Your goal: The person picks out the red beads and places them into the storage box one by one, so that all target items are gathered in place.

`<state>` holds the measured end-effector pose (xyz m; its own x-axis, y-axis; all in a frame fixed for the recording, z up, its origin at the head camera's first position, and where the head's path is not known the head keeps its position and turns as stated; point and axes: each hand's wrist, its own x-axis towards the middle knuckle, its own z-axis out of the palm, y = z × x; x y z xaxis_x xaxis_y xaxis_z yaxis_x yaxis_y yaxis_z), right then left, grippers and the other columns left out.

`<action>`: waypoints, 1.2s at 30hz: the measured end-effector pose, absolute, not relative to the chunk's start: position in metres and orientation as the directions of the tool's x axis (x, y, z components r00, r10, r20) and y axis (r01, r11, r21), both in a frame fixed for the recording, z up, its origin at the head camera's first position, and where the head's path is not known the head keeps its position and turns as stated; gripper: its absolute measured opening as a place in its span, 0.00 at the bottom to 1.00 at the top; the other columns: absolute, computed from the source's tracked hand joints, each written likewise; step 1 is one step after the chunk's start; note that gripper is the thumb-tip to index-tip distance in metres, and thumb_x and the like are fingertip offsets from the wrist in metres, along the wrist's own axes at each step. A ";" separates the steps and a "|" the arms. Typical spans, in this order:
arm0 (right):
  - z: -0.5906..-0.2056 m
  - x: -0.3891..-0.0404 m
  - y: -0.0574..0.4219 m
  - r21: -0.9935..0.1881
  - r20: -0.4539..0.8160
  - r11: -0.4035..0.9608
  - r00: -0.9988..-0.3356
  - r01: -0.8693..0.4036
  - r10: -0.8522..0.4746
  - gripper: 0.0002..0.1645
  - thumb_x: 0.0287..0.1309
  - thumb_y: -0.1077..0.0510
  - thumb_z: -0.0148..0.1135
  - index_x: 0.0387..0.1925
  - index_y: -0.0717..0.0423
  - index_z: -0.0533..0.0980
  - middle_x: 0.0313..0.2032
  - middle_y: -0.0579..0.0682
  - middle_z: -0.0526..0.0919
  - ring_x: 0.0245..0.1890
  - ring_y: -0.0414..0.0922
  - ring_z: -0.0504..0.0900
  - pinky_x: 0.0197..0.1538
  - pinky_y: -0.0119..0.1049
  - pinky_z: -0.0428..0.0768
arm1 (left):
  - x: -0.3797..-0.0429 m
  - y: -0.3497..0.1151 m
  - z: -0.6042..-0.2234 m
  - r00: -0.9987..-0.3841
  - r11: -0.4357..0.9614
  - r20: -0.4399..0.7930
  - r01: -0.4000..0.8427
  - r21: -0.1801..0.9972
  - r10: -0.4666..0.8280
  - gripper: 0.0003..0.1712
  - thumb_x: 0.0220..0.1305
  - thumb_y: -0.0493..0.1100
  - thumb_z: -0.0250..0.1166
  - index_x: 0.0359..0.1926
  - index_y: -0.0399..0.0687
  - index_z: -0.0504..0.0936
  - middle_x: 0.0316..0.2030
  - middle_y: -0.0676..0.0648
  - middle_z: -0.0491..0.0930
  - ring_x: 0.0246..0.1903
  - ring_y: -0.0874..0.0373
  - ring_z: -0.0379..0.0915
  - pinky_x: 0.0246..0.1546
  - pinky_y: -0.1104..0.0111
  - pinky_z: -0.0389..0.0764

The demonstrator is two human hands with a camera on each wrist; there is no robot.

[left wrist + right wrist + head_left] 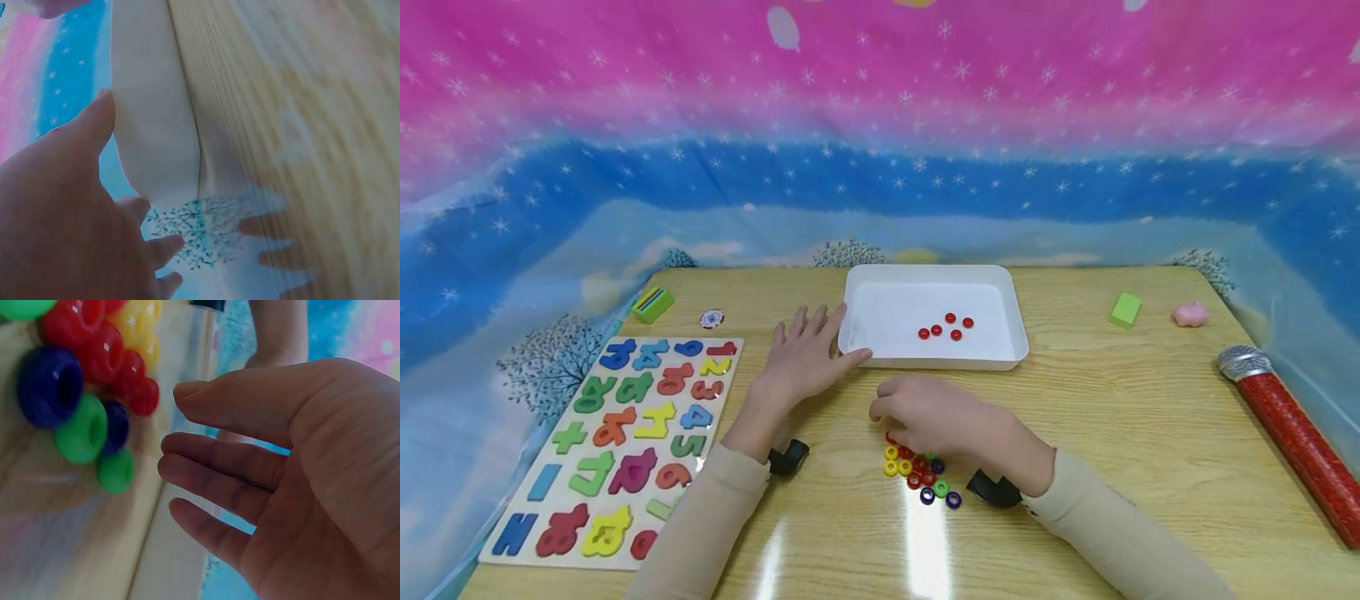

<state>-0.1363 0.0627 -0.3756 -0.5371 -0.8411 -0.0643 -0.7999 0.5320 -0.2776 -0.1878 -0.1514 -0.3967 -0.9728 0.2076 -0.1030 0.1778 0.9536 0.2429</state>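
My left hand (801, 358) lies spread at the left front corner of a white tray (932, 364), with thumb and fingertips right at its rim. Inside the tray are several red beads (956, 335). My right hand (932, 412) hovers over a cluster of ring-shaped beads and partly hides it in the head view. Yellow beads (891, 467), red beads (103, 353), green beads (82, 429) and dark blue beads (50, 386) make up that cluster. In the right wrist view its fingers (219, 478) are loosely bent, apart from the thumb, with nothing between them.
On the left lies a puzzle board (568, 450) with coloured numbers and characters. A striped green block (653, 306) and a poker chip (712, 318) sit behind it. To the right are a green block (1125, 309), a pink pig figure (1191, 314) and a red microphone (1296, 442).
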 end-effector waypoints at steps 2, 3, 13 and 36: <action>-0.379 -0.135 0.060 -0.272 -0.062 0.522 -0.526 -0.809 -0.848 0.10 0.58 0.57 0.58 0.41 0.47 0.80 0.34 0.41 0.77 0.30 0.35 0.71 0.38 0.27 0.74 | -0.188 -0.152 -0.397 -0.973 0.954 -0.104 0.176 0.244 0.206 0.52 0.52 0.82 0.38 0.72 0.69 0.37 0.73 0.47 0.43 0.73 0.43 0.30 0.68 0.40 0.38; -0.381 -0.134 0.059 -0.270 -0.058 0.514 -0.519 -0.814 -0.853 0.09 0.58 0.57 0.58 0.40 0.47 0.80 0.32 0.41 0.77 0.29 0.36 0.70 0.37 0.26 0.73 | -0.188 -0.152 -0.397 -0.973 0.954 -0.103 0.177 0.243 0.207 0.52 0.51 0.82 0.38 0.72 0.69 0.37 0.73 0.47 0.43 0.73 0.43 0.30 0.68 0.40 0.38; -0.388 -0.132 0.053 -0.179 -0.031 0.512 -0.515 -0.840 -0.856 0.06 0.59 0.58 0.57 0.33 0.48 0.80 0.26 0.40 0.70 0.26 0.38 0.67 0.33 0.28 0.70 | -0.189 -0.153 -0.399 -0.973 0.948 -0.086 0.187 0.256 0.215 0.52 0.52 0.82 0.38 0.72 0.69 0.37 0.73 0.48 0.43 0.73 0.43 0.31 0.68 0.40 0.37; -0.362 -0.166 0.079 -0.278 0.032 0.652 -0.685 -0.706 -0.728 0.07 0.53 0.62 0.62 0.32 0.46 0.80 0.30 0.39 0.75 0.28 0.36 0.70 0.33 0.28 0.72 | -0.188 -0.152 -0.399 -0.975 0.954 -0.078 0.184 0.237 0.208 0.52 0.51 0.82 0.38 0.72 0.69 0.40 0.73 0.48 0.43 0.73 0.42 0.32 0.68 0.40 0.38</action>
